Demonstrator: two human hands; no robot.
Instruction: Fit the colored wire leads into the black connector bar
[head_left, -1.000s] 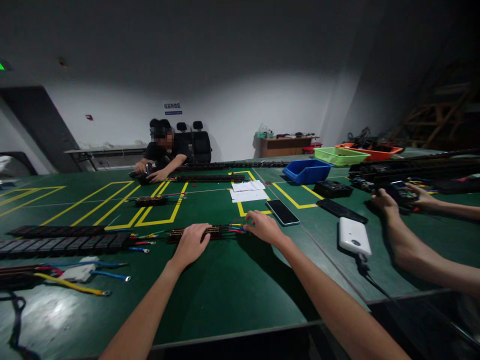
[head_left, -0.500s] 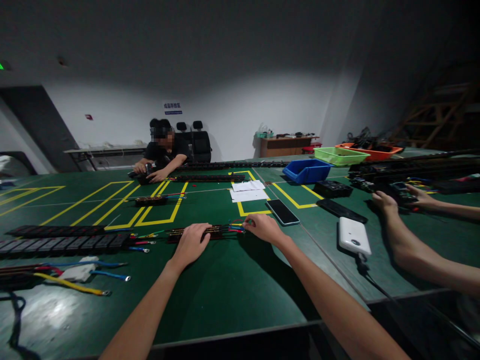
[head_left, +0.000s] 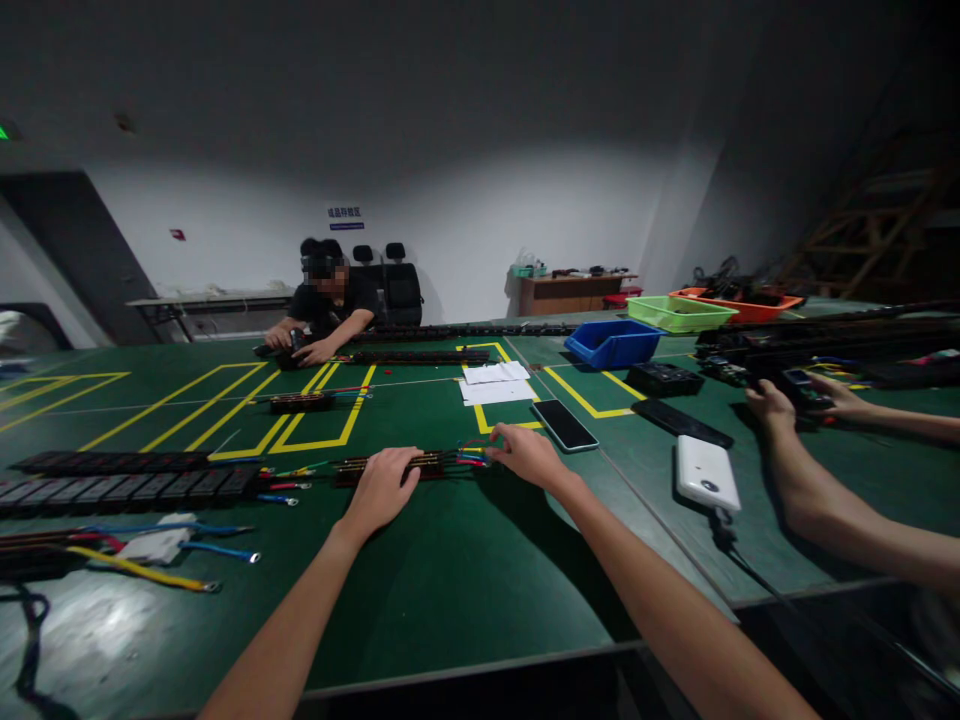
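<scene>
A short dark rail with copper-coloured strips (head_left: 433, 461) lies on the green table in front of me, coloured wires coming out of both ends. My left hand (head_left: 384, 487) rests over its middle, fingers curled across the strips and thumb along the near side. At the rail's right end, red, yellow and blue wires (head_left: 471, 456) carry metal lugs. My right hand (head_left: 525, 455) pinches at these wire ends with thumb and forefinger; the exact wire between the fingertips is hidden.
Black segmented rails (head_left: 135, 490) and lugged cables (head_left: 142, 568) lie left. A phone (head_left: 566, 425), papers (head_left: 496, 382), a white power bank (head_left: 707, 474) and a blue bin (head_left: 613, 344) lie right. One co-worker (head_left: 330, 300) works opposite; another's hands (head_left: 772, 405) hold a black part at right.
My right hand's fingertips have shifted very slightly at the wire ends. My left hand stays in place. The right-hand co-worker's hands and black part have moved a little.
</scene>
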